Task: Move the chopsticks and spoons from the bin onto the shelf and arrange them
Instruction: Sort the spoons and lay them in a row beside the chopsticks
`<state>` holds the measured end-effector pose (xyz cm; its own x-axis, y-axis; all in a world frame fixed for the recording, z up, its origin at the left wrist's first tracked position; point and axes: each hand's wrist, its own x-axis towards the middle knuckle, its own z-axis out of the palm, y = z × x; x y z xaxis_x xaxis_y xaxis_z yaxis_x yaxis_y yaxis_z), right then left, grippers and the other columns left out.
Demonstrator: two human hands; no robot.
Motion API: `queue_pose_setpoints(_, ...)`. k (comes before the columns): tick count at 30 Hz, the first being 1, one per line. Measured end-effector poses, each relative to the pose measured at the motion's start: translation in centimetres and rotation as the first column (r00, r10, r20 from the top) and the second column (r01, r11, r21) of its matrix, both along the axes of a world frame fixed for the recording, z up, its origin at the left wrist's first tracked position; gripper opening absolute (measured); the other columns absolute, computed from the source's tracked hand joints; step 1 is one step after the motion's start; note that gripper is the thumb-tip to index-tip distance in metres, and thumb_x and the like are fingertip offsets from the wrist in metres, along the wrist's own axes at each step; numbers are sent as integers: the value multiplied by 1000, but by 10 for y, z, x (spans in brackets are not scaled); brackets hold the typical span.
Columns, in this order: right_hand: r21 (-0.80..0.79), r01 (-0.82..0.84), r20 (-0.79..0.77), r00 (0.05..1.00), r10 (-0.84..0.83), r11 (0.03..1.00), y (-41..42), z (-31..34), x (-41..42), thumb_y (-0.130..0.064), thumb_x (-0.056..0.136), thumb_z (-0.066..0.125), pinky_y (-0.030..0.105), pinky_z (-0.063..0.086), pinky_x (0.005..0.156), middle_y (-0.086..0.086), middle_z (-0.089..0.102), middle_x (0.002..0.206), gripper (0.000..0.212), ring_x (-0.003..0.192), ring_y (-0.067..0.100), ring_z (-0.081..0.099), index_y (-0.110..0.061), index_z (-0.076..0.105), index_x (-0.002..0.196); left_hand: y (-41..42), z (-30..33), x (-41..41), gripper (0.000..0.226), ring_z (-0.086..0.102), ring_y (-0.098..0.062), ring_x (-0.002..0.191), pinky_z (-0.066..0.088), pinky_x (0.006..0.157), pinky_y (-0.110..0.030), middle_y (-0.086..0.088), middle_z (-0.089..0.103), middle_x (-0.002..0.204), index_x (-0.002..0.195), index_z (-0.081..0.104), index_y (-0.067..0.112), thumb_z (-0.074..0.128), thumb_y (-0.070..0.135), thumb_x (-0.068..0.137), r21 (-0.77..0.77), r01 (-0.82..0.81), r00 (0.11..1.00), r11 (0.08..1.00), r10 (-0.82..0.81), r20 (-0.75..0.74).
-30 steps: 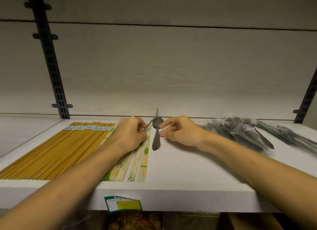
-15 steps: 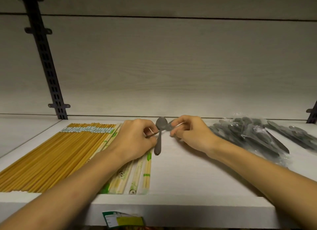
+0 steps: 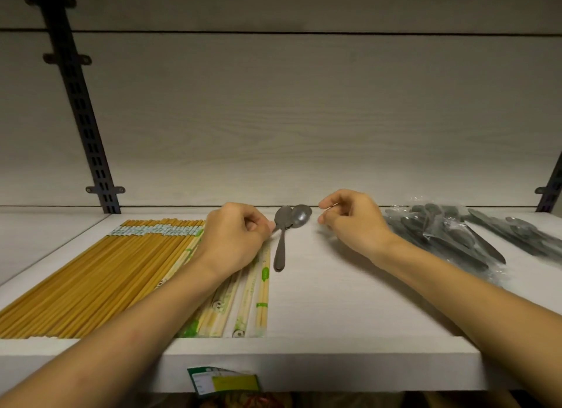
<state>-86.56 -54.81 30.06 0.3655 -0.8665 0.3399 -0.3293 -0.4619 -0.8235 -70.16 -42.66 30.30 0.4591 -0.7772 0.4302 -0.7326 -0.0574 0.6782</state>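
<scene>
A white shelf (image 3: 349, 310) runs across a pale wood-grain back wall, with dark slotted rails (image 3: 82, 103) at ten o'clock and three o'clock. On it, from eight o'clock inward, lie a flat row of yellow chopsticks (image 3: 91, 274) and, touching its inner edge, paper-wrapped chopsticks (image 3: 252, 289). Just beside those, near the centre, are two loose spoons (image 3: 287, 225): one lies with its handle pointing to six o'clock, the second's bowl overlaps it at one o'clock, its handle hidden. Bagged spoons (image 3: 450, 237) sit at three o'clock, well apart. The bin is not in view.

The left hand (image 3: 234, 240) rests on the wrapped chopsticks, fingers curled, fingertips touching or pinching the spoon's neck; which, I cannot tell. The right hand (image 3: 349, 222) hovers just right of the spoon bowls, fingers loosely curled, thumb and forefinger nearly meeting; I cannot tell whether they pinch something thin.

The likely risks: the overlapped spoons may pivot and skid when one is nudged, since smooth metal slides easily on the shelf. The left wrist, pressing on the wrapped chopsticks, could drag them out of line or push them toward the front edge. The slack bags could snag a passing right sleeve or arm.
</scene>
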Motion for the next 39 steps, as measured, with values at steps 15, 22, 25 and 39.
queue_pose_setpoints(15, -239, 70, -113, 989, -100, 969, -2, 37, -34, -13, 85, 58, 22, 40, 70, 2, 68, 84, 15, 79, 18, 60, -17, 64, 98, 10, 11, -21, 13, 62, -16, 60, 46, 52, -23, 2, 69, 66, 74, 72, 19, 63, 23, 82, 203, -93, 992, 975, 74, 101)
queue_pose_setpoints(22, -515, 111, -541, 727, -422, 850, -36, 64, -152, -23, 89, 56, 42, 53, 82, 6, 70, 99, 19, 94, 33, 62, -20, 64, 106, 1, 13, -27, 15, 59, -14, 66, 35, 50, -23, 2, 67, 68, 69, 70, 20, 66, 28, 81, 237, -158, 971, 959, 107, 214)
queue_pose_setpoints(25, -460, 99, -611, 686, -395, 882, -44, 55, -190, -24, 88, 62, 40, 53, 80, 6, 72, 95, 11, 89, 30, 63, -18, 67, 96, -3, 10, -29, 17, 61, -19, 71, 37, 54, -25, 0, 69, 72, 66, 68, 21, 66, 30, 80, 253, -191, 943, 948, 106, 314)
queue_pose_setpoints(39, -354, 79, -585, 759, -286, 932, -68, 22, -223, -24, 84, 64, 31, 50, 71, 0, 68, 83, 5, 83, 24, 60, -26, 65, 79, -19, 5, -53, 18, 59, -20, 77, 35, 51, -24, -2, 67, 85, 71, 59, 27, 76, 32, 76, 234, -204, 935, 950, 119, 334)
